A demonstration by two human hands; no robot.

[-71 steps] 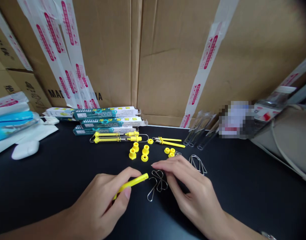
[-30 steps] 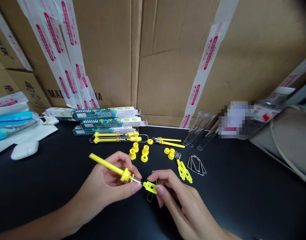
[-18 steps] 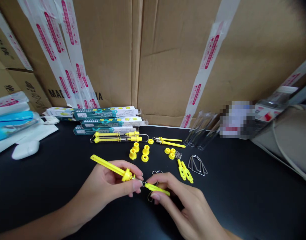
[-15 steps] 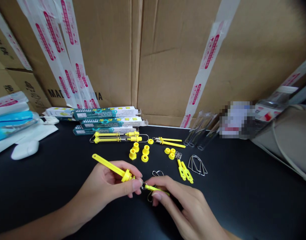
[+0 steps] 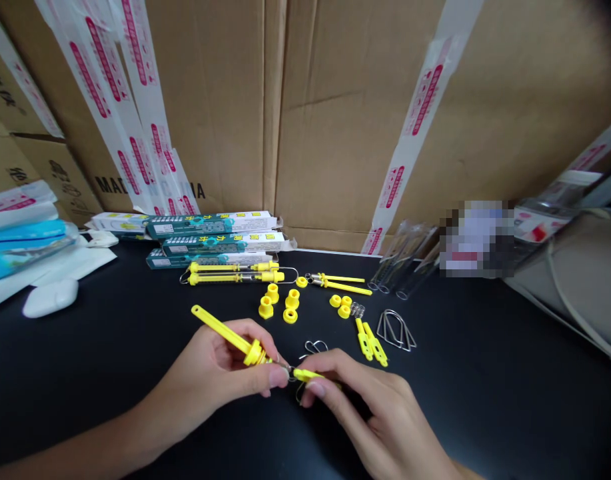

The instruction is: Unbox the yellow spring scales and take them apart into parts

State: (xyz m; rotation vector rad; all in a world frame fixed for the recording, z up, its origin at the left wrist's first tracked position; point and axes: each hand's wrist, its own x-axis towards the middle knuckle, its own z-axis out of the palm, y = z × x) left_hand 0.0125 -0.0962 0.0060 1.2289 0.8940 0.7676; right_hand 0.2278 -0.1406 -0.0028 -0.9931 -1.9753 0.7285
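My left hand (image 5: pixel 230 363) is closed around a yellow plastic rod (image 5: pixel 222 330) with a collar, its holed end slanting up to the left. A small metal ring or spring end (image 5: pixel 291 375) shows by the left fingertips. My right hand (image 5: pixel 370 407) pinches a small yellow plastic tab (image 5: pixel 308 375), whose tip meets that metal end. Whether the two are hooked together I cannot make out. Bent wire hooks (image 5: pixel 316 347) lie behind and partly under the right fingers. Two similar yellow tabs (image 5: pixel 372 343) rest to the right.
Yellow caps (image 5: pixel 292 300) and small collars (image 5: pixel 344 311) lie behind the hands. Farther back are assembled spring scales (image 5: pixel 230 277), yellow rods (image 5: pixel 345 287), clear tubes (image 5: pixel 405 260) and slim boxes (image 5: pixel 215 245). Wire loops (image 5: pixel 396 330) lie right, a white case (image 5: pixel 50 298) left. Cardboard (image 5: pixel 335 133) walls the back.
Both hands have come slightly closer at the fingertips. The yellow tab in my right hand has turned a little and sits deeper between the fingers.
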